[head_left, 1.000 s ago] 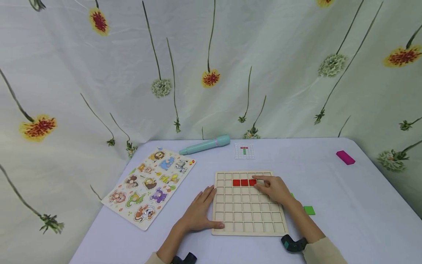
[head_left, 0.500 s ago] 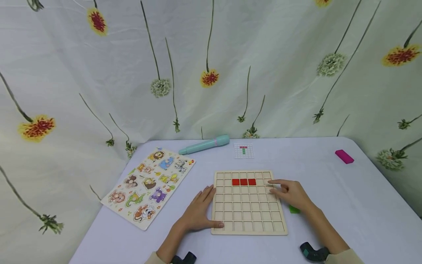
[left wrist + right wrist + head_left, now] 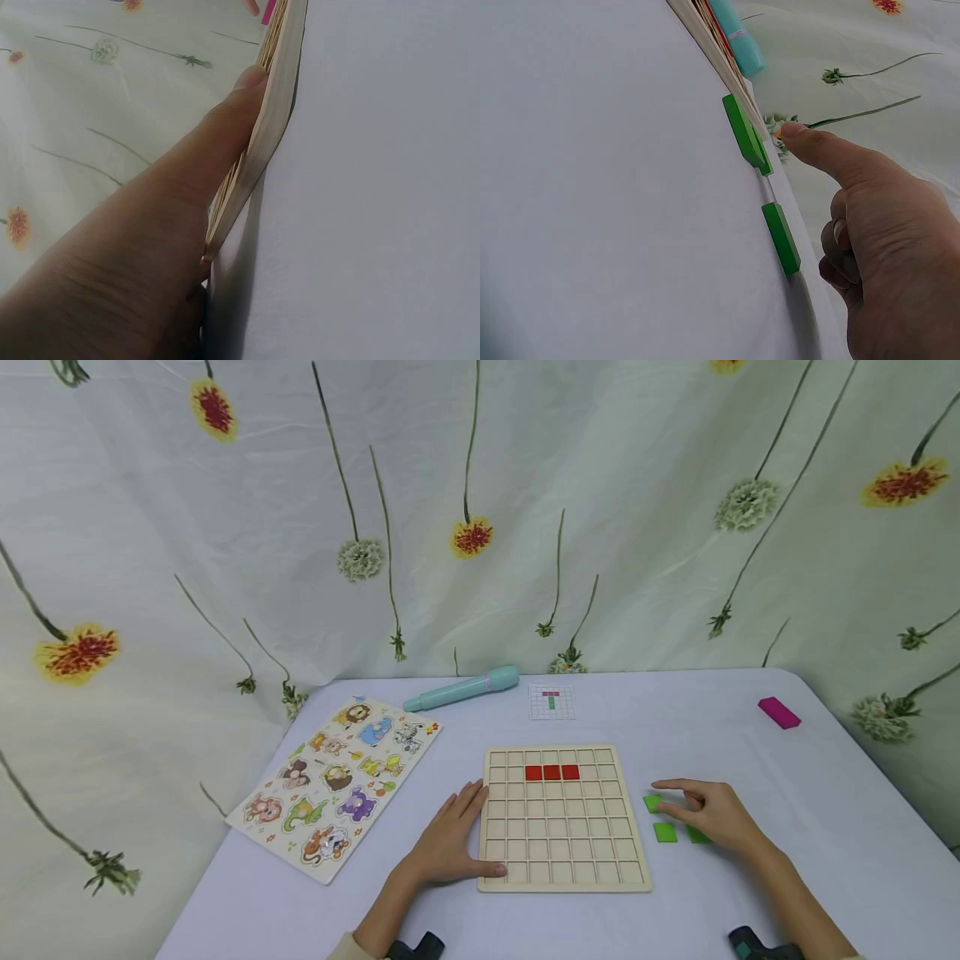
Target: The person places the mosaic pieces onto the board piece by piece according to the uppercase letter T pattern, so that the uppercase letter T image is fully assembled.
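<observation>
My left hand (image 3: 446, 847) lies along the left edge of the wooden grid board (image 3: 565, 850), fingers stretched out and the thumb laid over the near left corner of the board; it is relaxed and has nothing closed in its grasp. The board sits flat around the middle of the white desk (image 3: 720, 735). Three red tiles (image 3: 551, 772) fill side-by-side cells in the row second from the board's far edge, midway between its left and right edges. My right hand (image 3: 711, 814) is just beyond the board's right edge, thumb and forefinger held apart in a wide gap about the farthest green tile (image 3: 649, 803); I cannot tell whether either touches it, and neither pinches it. Another green tile (image 3: 665, 832) lies nearer me, close to the board, and a third green tile (image 3: 697, 835) is partly hidden under my right hand. Toward the desk's far edge are a small printed card (image 3: 552, 702) showing a red and green T and, left of it, a teal pen (image 3: 457, 692). The animal puzzle (image 3: 335, 787) lies aslant by the desk's left edge, and a magenta block (image 3: 779, 712) is near the far right corner.
</observation>
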The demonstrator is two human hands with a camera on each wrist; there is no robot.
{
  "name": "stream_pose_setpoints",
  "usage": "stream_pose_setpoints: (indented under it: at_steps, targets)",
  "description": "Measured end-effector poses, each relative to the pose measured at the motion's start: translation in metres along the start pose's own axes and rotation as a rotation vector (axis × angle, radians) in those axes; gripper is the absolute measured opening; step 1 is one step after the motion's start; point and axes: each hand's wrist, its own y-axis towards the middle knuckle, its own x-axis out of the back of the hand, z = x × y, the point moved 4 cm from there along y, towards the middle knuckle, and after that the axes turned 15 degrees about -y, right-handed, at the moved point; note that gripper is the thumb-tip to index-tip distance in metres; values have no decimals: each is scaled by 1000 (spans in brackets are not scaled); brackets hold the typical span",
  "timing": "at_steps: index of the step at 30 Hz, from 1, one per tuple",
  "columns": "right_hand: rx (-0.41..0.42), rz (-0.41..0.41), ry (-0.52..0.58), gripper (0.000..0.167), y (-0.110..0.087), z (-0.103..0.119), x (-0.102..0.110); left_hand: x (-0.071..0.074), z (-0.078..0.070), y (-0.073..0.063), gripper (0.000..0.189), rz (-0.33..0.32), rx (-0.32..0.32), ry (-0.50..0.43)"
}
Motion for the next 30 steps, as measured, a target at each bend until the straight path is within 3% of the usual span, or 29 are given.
stream_pose_setpoints:
  at_steps: [10,30]
  targets:
    - [-7,-1,-28,27,-2,-3,2,0,0,-1,120,-1,3,-5]
    - [-61,123,-54,35,-3,-2,-2,1,-1,-1,120,-2,8,-6]
